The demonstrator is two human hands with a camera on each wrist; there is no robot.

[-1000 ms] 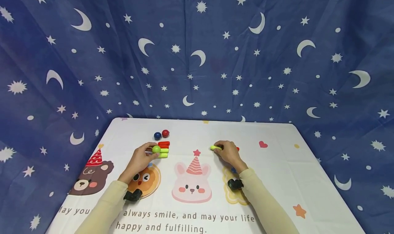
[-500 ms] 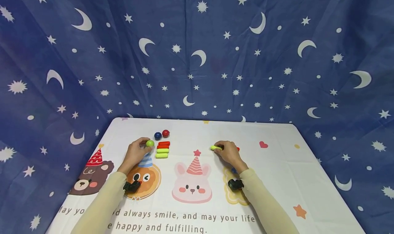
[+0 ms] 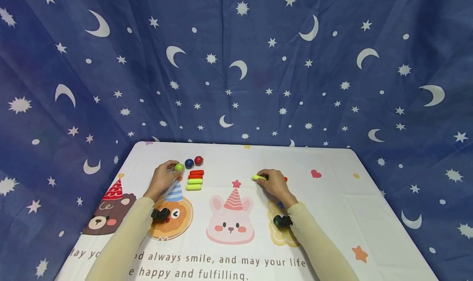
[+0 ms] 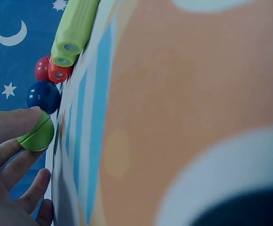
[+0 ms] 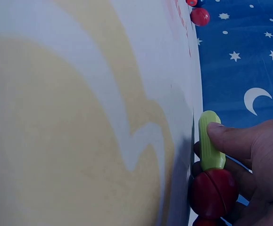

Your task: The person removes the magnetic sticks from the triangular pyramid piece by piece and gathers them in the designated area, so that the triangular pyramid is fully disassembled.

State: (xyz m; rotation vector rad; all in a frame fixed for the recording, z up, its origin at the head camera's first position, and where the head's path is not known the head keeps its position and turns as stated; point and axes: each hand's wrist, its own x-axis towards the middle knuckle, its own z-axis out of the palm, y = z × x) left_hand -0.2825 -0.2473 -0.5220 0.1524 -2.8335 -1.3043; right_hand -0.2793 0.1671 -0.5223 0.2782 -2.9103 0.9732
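My left hand [image 3: 161,178] pinches a green ball [image 4: 38,134] between thumb and fingers, left of a dark blue ball [image 3: 189,163]. In the left wrist view the green and blue balls look nearly touching. A red ball [image 3: 198,160] sits right of the blue one. Nearer me lie two red sticks [image 3: 196,172] and two yellow-green sticks [image 3: 194,187], stacked in a column. My right hand [image 3: 275,184] grips a yellow-green stick [image 5: 211,141]. Against that stick's lower end is a dark red ball [image 5: 214,193], with another red piece [image 5: 207,221] below it, partly cut off.
A white table cover [image 3: 325,215] with printed cartoon animals and lettering lies under everything. Behind the table's far edge hangs a blue curtain [image 3: 258,67] with moons and stars. A dark wrist camera [image 3: 282,221] is strapped to the right wrist.
My left hand has carried the green ball from over the yellow-green sticks leftward and farther away, to beside the blue ball. The right hand stays where it was, holding its stick.
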